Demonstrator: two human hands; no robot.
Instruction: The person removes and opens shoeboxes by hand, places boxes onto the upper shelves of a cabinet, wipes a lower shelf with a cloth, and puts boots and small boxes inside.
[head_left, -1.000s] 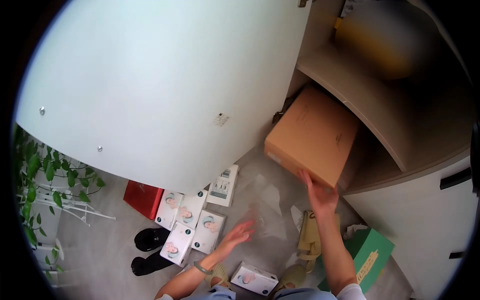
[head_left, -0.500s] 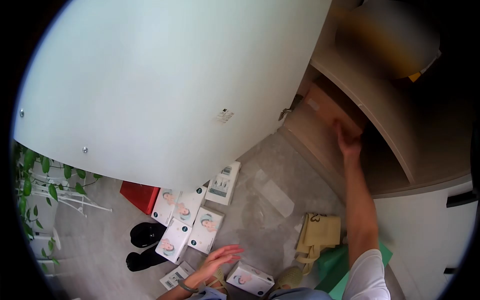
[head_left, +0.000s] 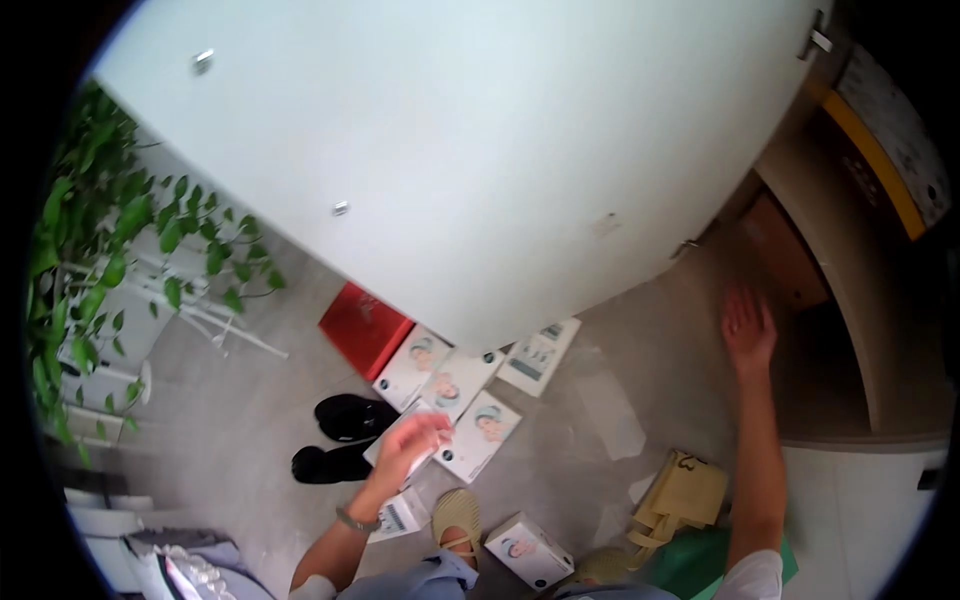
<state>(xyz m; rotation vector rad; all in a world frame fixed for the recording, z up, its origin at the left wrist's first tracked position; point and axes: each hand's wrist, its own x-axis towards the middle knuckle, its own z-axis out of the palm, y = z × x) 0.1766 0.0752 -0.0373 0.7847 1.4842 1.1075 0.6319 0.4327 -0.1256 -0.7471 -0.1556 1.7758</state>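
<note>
My right hand (head_left: 748,328) reaches out at the right with its fingers apart, holding nothing. It is in front of the lower cabinet compartment, where a brown box (head_left: 785,250) stands in shadow. My left hand (head_left: 412,445) hovers over the floor, a little blurred, with loosely stretched fingers and nothing in them. Beneath it lie several white boxes printed with a person's picture, one of them (head_left: 480,437) just to its right. Part of another box is hidden behind the left hand. The white cabinet door (head_left: 480,150) hangs open above the boxes.
A red box (head_left: 365,330) and black shoes (head_left: 352,418) lie on the floor at left, near a trailing green plant (head_left: 130,220). A single white box (head_left: 530,552) is by my feet. A beige bag (head_left: 685,490) and green bag (head_left: 690,560) are at lower right.
The view has swung left, showing more of the plant. My right hand has drawn back from the brown box in the compartment. The left hand is now over the white boxes.
</note>
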